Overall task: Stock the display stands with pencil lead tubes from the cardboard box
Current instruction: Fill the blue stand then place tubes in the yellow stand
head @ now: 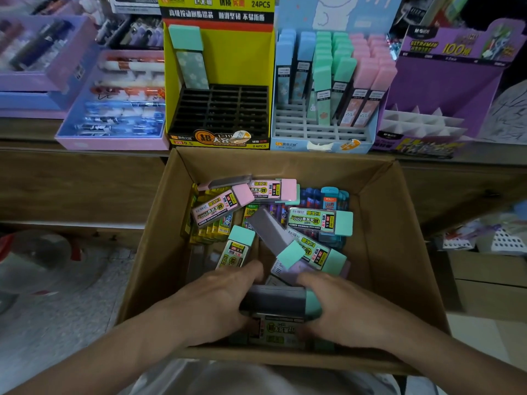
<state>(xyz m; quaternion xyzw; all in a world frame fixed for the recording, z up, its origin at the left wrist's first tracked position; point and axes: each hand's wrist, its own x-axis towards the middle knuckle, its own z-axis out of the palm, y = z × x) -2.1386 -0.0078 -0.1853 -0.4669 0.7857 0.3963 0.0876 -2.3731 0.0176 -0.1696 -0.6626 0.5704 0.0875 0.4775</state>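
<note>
Now at the pick-up step, down inside the cardboard box (399,223), close against its near wall. Left hand (219,303) curled round the plain end of a dark tube (276,302), right hand (342,312) curled over its mint cap, gripping at both ends. More loose tubes (225,205) heaped toward the far wall of the box, pink-capped and mint-capped. Just beyond that far wall, a yellow stand (245,61) with a single mint-capped tube (186,38) in its back left slot, black slots otherwise vacant; beside it, also beyond the box, a blue stand (288,145), partly filled. Next, probably: lift clear of the box, turn cap-up, reach past the far wall, slide into a free slot of the yellow stand
</note>
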